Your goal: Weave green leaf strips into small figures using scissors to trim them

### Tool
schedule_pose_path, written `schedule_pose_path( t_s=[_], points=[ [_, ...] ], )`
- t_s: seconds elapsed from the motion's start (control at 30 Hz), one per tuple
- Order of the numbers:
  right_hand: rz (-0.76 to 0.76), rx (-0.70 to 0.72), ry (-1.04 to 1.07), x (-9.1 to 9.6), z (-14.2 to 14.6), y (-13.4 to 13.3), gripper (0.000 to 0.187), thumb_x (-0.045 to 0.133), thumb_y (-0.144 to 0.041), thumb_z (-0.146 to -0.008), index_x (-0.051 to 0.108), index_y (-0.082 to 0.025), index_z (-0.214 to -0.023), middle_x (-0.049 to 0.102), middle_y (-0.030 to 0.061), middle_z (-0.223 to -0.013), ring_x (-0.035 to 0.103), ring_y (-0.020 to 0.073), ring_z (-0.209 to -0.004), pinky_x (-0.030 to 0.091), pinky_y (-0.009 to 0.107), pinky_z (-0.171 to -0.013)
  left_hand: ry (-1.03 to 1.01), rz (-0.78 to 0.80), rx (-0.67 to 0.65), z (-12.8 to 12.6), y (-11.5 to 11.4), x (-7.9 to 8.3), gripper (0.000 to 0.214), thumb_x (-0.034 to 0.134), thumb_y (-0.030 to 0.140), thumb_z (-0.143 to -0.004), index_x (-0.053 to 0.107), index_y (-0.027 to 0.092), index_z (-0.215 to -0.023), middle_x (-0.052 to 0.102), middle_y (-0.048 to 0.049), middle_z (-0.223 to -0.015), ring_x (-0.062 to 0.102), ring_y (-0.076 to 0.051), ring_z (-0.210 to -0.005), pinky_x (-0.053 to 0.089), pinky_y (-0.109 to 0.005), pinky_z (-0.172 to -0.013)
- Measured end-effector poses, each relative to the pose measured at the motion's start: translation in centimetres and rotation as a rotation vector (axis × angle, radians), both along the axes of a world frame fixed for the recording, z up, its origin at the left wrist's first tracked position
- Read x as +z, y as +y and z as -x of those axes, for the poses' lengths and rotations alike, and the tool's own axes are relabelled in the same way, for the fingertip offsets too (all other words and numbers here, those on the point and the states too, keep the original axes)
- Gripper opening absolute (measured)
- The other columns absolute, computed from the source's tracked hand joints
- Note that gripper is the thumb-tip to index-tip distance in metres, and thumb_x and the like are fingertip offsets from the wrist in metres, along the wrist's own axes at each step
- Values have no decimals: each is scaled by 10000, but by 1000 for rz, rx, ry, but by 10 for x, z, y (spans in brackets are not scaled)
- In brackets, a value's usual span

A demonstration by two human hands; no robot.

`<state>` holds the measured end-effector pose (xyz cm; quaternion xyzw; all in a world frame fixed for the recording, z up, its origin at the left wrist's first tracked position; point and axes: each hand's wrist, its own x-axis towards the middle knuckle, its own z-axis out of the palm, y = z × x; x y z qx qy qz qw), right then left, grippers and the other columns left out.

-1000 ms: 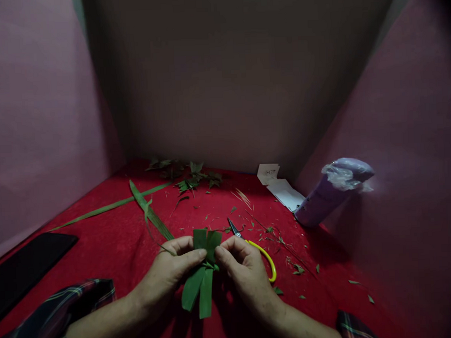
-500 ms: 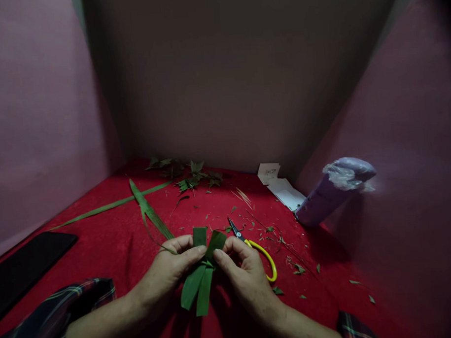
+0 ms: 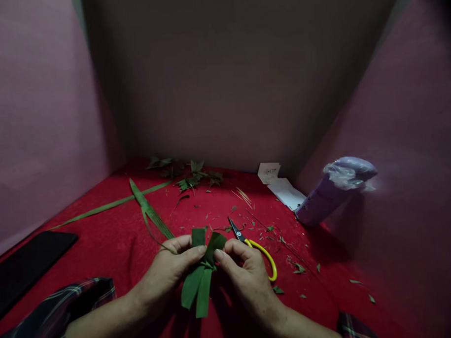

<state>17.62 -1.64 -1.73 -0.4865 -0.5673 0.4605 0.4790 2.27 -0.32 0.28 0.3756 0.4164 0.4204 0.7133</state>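
Between my hands is a bundle of folded green leaf strips [image 3: 203, 290], crossed near the middle, with two cut ends pointing up and two pointing down. My left hand [image 3: 173, 264] pinches its left side between thumb and fingers. On the other side, my right hand [image 3: 247, 272] pinches the strips close to the crossing. A long green leaf [image 3: 152, 213] reaches from behind my left fingers toward the back left. Scissors with yellow handles [image 3: 267, 258] lie just beyond my right hand, which partly hides them.
Leafy sprigs [image 3: 196, 177] lie at the back of the red cloth [image 3: 113, 247], beside another long leaf [image 3: 112, 206]. Thin sticks [image 3: 243, 197], white cards [image 3: 286, 194] and leaf scraps [image 3: 298, 269] are scattered rightward. A purple container [image 3: 318, 198] leans at right; a black flat object [image 3: 32, 267] lies left.
Both hands keep their pinch on the leaf strips. The bundle has tilted very slightly; otherwise the scene looks the same.
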Motion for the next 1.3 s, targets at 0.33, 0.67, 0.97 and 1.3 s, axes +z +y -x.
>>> schedule_pose_path(
  t_s=[0.33, 0.67, 0.97, 1.3],
  points=[
    [-27, -6, -42, -2, 1, 1, 205, 571, -230, -772, 510, -162, -588, 430, -45, -560, 393, 98, -546, 319, 206, -508, 3, -14, -15, 3, 1, -6, 168, 682, 245, -697, 674, 124, -813, 698, -63, -734, 623, -159, -645, 469, -250, -625],
    [14, 9, 33, -11, 1, 4, 229, 541, -309, -813, 464, -171, -647, 396, -54, -581, 357, 87, -537, 302, 206, -495, -52, 9, 52, 1, 2, -6, 168, 678, 250, -702, 662, 138, -827, 699, -58, -744, 642, -173, -649, 487, -256, -619],
    [-12, 42, -19, -4, 3, 2, 179, 577, -278, -783, 514, -163, -661, 469, -36, -621, 428, 101, -568, 352, 212, -531, -15, -8, 57, 2, 1, -5, 155, 679, 229, -706, 674, 145, -836, 705, -40, -752, 625, -141, -614, 467, -238, -608],
    [-9, 59, 21, -8, 2, 2, 184, 533, -252, -818, 489, -170, -660, 441, -51, -597, 395, 89, -547, 328, 200, -508, 17, -44, 6, 3, 0, -6, 156, 644, 247, -743, 673, 144, -857, 705, -49, -784, 619, -139, -630, 462, -244, -622]
  ],
)
